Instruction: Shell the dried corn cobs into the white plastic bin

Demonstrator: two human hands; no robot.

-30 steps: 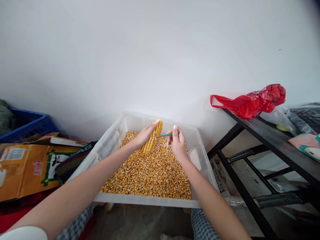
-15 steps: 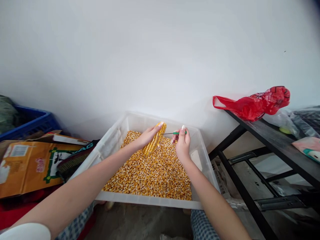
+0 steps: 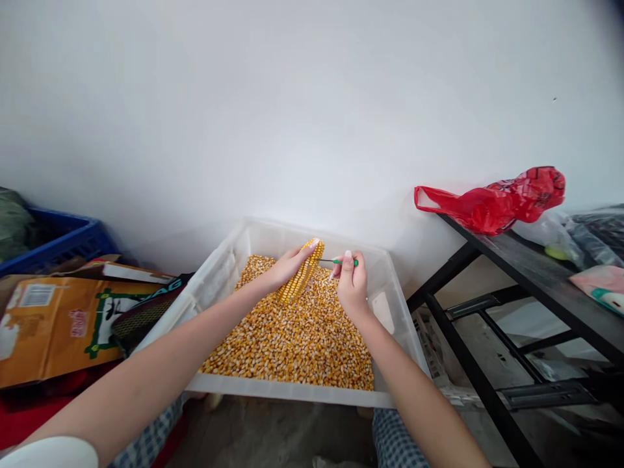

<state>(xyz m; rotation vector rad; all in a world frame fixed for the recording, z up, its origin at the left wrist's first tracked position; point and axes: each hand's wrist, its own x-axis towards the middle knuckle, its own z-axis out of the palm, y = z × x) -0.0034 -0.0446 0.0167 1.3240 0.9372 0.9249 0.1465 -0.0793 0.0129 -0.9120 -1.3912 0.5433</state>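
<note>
One risk, from where I stand: green-handled tool (image 3: 336, 261) pinched in right hand (image 3: 353, 281), pushed too hard, could skid off corn cob (image 3: 301, 281) mid-frame and jab left hand (image 3: 288, 265) clamped on it.

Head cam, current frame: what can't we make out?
All in the head view:
Underside of the corn cob: hidden by the cob itself and the left hand.
Tip of the green-handled tool: too small to tell if it touches the cob.
Part of its handle: hidden by the right hand.
Floor of the bin: covered by kernels.
Blue crate: cut off by the left edge.
</note>
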